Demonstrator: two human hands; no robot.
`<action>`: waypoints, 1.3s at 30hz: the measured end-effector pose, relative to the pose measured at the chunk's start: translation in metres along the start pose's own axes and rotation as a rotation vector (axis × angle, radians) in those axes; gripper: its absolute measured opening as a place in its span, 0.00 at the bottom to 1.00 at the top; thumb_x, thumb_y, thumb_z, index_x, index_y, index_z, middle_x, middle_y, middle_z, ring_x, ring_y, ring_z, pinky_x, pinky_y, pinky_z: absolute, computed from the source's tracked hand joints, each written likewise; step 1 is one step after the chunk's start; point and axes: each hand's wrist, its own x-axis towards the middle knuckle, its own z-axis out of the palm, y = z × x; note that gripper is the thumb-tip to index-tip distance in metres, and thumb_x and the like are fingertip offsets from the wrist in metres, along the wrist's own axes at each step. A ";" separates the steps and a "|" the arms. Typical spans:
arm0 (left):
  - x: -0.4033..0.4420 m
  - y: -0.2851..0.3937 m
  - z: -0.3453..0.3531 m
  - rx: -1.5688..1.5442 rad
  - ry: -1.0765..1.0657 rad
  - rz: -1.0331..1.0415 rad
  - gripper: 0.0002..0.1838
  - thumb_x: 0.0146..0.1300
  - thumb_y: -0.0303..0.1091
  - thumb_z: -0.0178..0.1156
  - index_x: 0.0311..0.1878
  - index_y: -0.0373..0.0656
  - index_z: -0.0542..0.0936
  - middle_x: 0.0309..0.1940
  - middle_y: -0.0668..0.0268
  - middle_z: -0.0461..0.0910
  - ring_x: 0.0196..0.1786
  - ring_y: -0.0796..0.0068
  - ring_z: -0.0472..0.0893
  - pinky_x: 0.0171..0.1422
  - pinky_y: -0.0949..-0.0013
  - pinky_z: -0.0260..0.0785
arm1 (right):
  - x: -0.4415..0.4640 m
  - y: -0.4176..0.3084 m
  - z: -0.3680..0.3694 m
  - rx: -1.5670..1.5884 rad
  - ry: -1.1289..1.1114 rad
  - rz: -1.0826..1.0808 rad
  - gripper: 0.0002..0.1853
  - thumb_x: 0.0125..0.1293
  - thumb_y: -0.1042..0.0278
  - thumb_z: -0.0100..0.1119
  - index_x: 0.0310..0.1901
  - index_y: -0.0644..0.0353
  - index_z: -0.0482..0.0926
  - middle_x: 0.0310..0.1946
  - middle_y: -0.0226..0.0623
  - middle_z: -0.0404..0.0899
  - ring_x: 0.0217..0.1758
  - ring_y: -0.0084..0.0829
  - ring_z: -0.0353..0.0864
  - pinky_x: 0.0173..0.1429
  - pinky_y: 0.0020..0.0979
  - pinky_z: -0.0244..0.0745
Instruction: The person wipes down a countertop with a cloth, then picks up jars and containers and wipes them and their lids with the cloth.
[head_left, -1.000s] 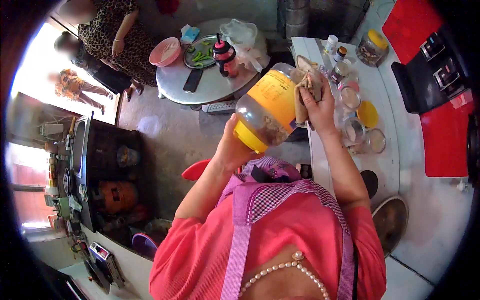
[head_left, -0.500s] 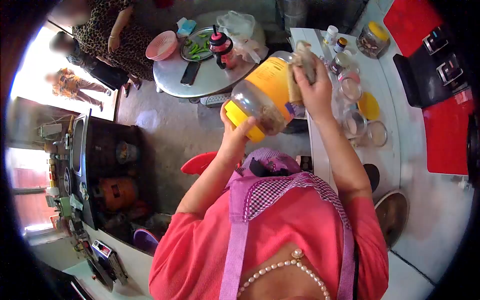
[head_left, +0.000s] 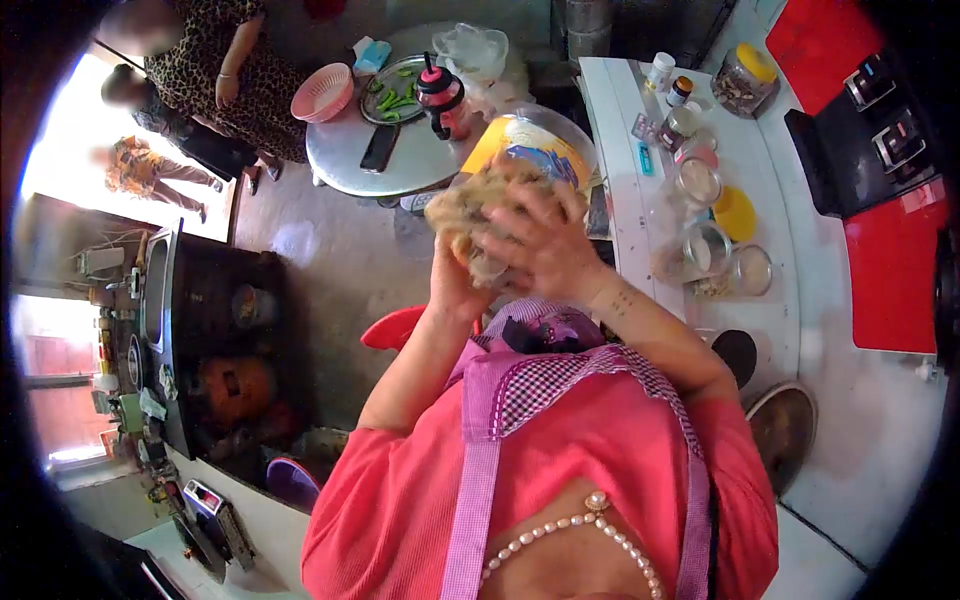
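Note:
A large clear jar with a yellow and blue label is held up in front of my chest, its base pointing away from me. My left hand grips the jar's near, lid end, partly hidden behind the cloth. A brown cloth, smeared by motion, lies over the near part of the jar. My right hand presses this cloth against the jar, its fingers spread across it. The yellow lid is hidden by the cloth and hands.
A round metal table bears a pink basket, green peppers, a phone and a pink bottle. Several jars stand on the white counter at right. People stand by the doorway at upper left.
My right hand and the cloth have moved left, from the jar's far end onto its near, lid end. The jar has turned, showing the blue part of its label.

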 end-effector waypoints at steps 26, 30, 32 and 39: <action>-0.009 -0.013 0.036 -0.094 -0.092 -0.026 0.40 0.58 0.66 0.48 0.68 0.54 0.58 0.65 0.58 0.62 0.61 0.52 0.68 0.53 0.40 0.69 | 0.015 0.028 -0.005 2.216 0.612 1.103 0.39 0.66 0.29 0.33 0.68 0.53 0.56 0.49 0.34 0.73 0.53 0.31 0.74 0.57 0.35 0.72; -0.020 -0.011 0.036 0.036 -0.050 -0.059 0.39 0.58 0.67 0.47 0.67 0.53 0.60 0.64 0.58 0.63 0.60 0.52 0.68 0.51 0.42 0.68 | 0.006 0.072 -0.004 2.076 0.719 1.025 0.26 0.69 0.37 0.36 0.48 0.52 0.71 0.44 0.31 0.74 0.53 0.31 0.73 0.58 0.38 0.69; -0.020 -0.009 0.037 0.077 -0.012 -0.062 0.38 0.58 0.67 0.46 0.66 0.53 0.62 0.61 0.58 0.67 0.58 0.54 0.71 0.46 0.47 0.70 | -0.002 0.091 0.004 1.407 0.557 0.873 0.17 0.70 0.48 0.41 0.45 0.52 0.70 0.46 0.31 0.73 0.54 0.32 0.73 0.62 0.38 0.66; -0.010 0.006 0.017 0.217 0.095 0.091 0.36 0.59 0.65 0.45 0.64 0.52 0.64 0.58 0.61 0.70 0.55 0.58 0.74 0.42 0.53 0.72 | -0.004 0.068 -0.019 1.825 0.514 1.194 0.23 0.70 0.56 0.45 0.63 0.57 0.63 0.59 0.38 0.67 0.63 0.33 0.67 0.68 0.35 0.59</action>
